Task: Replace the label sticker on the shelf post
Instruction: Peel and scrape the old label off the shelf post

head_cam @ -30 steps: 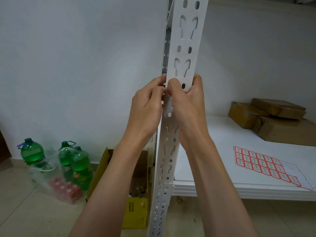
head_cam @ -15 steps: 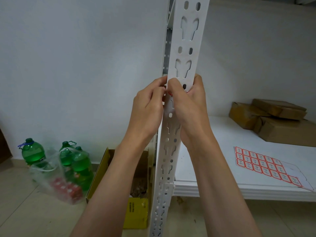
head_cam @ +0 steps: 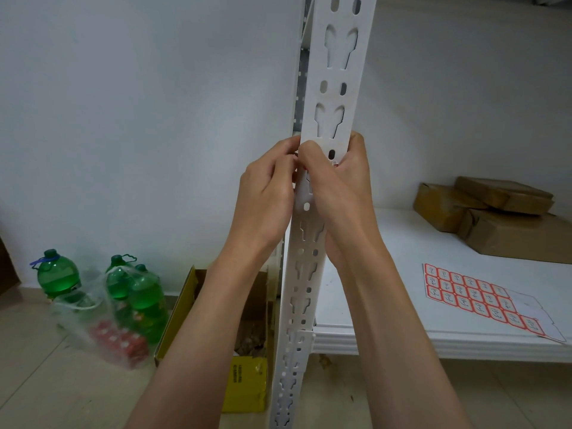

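A white slotted shelf post runs up the middle of the view. My right hand wraps round the post at chest height, thumb on its front face and fingers behind its right edge. A sliver of red-edged label sticker peeks out at the fingers. My left hand is at the post's left edge with its fingertips curled against my right thumb; most of the sticker is hidden by both hands. A sheet of red-bordered label stickers lies on the white shelf board to the right.
Brown paper-wrapped parcels are stacked at the back right of the shelf. On the floor at left stand green bottles and a clear plastic bag. An open yellow cardboard box sits just left of the post's foot.
Both hands have stayed at the same spot on the post; only the fingertips have shifted slightly. The view has drifted a little.
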Tool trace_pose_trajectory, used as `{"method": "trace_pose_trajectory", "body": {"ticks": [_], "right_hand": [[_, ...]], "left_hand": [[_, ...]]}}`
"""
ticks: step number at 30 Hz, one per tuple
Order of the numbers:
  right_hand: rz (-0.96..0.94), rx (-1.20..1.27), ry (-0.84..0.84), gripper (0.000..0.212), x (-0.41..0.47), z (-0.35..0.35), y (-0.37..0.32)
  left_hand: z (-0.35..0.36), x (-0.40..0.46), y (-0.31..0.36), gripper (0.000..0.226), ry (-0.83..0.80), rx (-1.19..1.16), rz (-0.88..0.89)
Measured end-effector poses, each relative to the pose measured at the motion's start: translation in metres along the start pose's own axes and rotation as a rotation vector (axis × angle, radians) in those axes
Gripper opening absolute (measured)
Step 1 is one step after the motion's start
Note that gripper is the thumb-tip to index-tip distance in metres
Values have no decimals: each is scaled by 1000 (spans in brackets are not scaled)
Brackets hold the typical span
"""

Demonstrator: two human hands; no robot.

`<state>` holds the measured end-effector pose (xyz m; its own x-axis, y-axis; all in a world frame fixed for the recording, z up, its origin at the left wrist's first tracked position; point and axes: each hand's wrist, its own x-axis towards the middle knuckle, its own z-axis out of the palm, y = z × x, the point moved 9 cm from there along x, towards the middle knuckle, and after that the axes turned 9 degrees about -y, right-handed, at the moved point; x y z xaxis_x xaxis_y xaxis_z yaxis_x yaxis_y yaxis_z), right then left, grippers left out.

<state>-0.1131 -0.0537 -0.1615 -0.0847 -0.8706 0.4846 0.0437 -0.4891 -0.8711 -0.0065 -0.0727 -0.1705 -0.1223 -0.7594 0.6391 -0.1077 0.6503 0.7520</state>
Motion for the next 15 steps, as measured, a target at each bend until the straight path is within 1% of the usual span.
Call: {"method": "trace_pose_trajectory", "body": {"ticks": [10, 15], "right_hand": [[6, 18, -31, 26, 1, 1, -2], [8, 8, -40, 21, 0, 1, -2]], "left_hand": [[0, -1, 2, 39, -7, 9, 3], [-3, 0, -3, 39, -38, 48, -17]]}}
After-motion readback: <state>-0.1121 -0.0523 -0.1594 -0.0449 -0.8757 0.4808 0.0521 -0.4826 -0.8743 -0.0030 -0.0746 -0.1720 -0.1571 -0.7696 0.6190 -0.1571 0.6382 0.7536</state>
